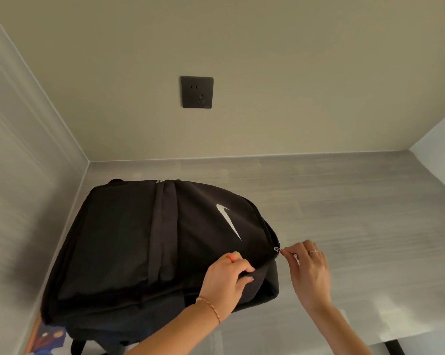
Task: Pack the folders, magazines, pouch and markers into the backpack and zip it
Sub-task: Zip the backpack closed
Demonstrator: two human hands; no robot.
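A black backpack (129, 242) with a white swoosh logo lies on its back on the grey table, filling the left half of the view. My left hand (227, 280) grips a fold of the bag's fabric near its front right corner. My right hand (308, 270) pinches the small metal zipper pull (277, 249) at the bag's right edge. The zipper track behind the pull, running up the right side, looks still parted. No folders, pouch or markers show outside the bag.
The grey table (344, 201) stretches to the right of the bag, enclosed by walls at the left, back and right. A dark wall socket (197, 92) sits on the back wall. A colourful magazine cover (48, 338) peeks out under the bag's lower left corner.
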